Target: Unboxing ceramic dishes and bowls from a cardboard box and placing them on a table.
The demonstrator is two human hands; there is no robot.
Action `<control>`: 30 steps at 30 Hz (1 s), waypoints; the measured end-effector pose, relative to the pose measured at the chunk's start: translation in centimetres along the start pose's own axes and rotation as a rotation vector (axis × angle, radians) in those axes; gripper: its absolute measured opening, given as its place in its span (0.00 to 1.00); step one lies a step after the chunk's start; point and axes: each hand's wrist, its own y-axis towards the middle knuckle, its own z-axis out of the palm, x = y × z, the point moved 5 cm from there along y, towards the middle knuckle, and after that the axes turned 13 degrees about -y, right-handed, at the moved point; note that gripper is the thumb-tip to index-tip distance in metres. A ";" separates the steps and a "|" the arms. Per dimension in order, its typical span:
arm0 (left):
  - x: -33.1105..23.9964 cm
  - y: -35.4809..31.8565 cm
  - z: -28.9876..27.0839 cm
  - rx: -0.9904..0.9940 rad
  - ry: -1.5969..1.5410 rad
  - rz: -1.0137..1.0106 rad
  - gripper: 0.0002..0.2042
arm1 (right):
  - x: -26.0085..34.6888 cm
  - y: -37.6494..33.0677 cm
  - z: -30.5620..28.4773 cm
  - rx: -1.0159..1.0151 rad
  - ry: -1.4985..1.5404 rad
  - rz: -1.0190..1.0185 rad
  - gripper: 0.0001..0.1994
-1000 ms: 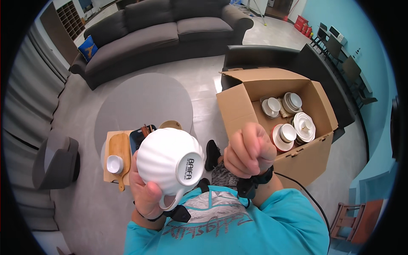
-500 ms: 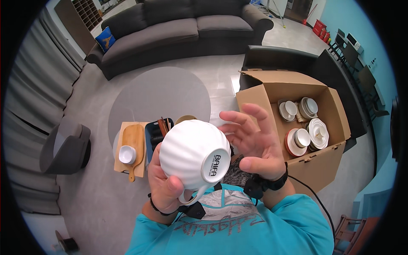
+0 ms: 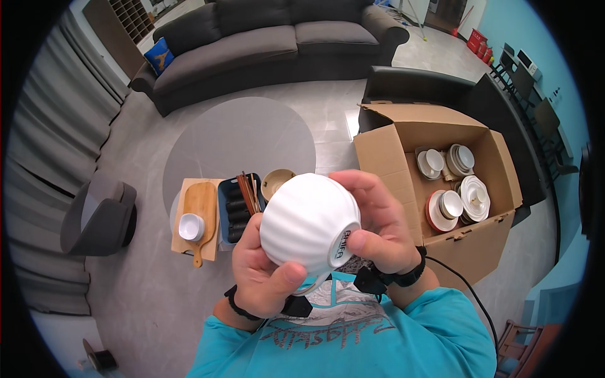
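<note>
A white ribbed bowl [image 3: 305,223] is held upside down close to the camera, its foot ring turned toward the lower right. My left hand [image 3: 261,280] cups it from below and the left, thumb across its lower side. My right hand [image 3: 378,227] wraps its right side, fingers curled over the top and the foot. Both wrists carry black bands.
An open cardboard box [image 3: 391,157] of stacked plates and bowls [image 3: 463,192] stands at the right. Below lie a wooden cutting board [image 3: 200,205] with a small white dish [image 3: 190,227], a blue tray of utensils [image 3: 236,208] and a tan bowl [image 3: 277,183]. A grey round rug, sofa and armchair surround them.
My right hand, a fist apart from the bowl, opened and then closed onto the bowl's right side. The bowl tilted so its foot faces lower right.
</note>
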 end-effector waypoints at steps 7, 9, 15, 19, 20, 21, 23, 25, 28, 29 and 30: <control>0.5 0.8 0.1 0.057 -0.013 -0.033 0.36 | 0.4 -0.5 -0.9 -0.097 -0.230 -0.089 0.32; 0.6 0.9 0.2 0.051 -0.002 -0.023 0.38 | 0.5 -0.6 -0.9 -0.131 -0.239 -0.084 0.32; 0.9 1.2 0.3 0.080 0.037 -0.038 0.40 | 0.5 -0.7 -1.1 -0.144 -0.328 -0.108 0.33; 1.0 1.3 0.3 0.082 0.041 -0.040 0.40 | 1.0 -0.7 -1.0 -0.130 -0.423 -0.180 0.33; 1.0 1.3 0.3 0.081 0.041 -0.038 0.40 | 1.0 -0.7 -1.0 -0.124 -0.446 -0.200 0.33; 1.0 1.3 0.3 0.079 0.041 -0.035 0.40 | 1.1 -0.7 -1.0 -0.117 -0.470 -0.220 0.33; 0.9 1.4 0.4 0.089 0.056 -0.032 0.41 | 1.3 -0.7 -0.9 -0.112 -0.497 -0.254 0.33; 0.9 1.3 0.5 0.102 0.060 -0.024 0.41 | 1.5 -0.8 -0.9 -0.109 -0.514 -0.281 0.33; 0.9 1.2 0.5 0.122 0.049 -0.010 0.41 | 1.4 -0.9 -0.9 -0.112 -0.510 -0.297 0.33; 0.9 1.2 0.5 0.126 0.045 -0.007 0.41 | 1.3 -0.9 -0.9 -0.115 -0.500 -0.295 0.33; 0.9 1.1 0.5 0.129 0.044 -0.003 0.42 | 1.3 -0.9 -0.9 -0.117 -0.487 -0.293 0.33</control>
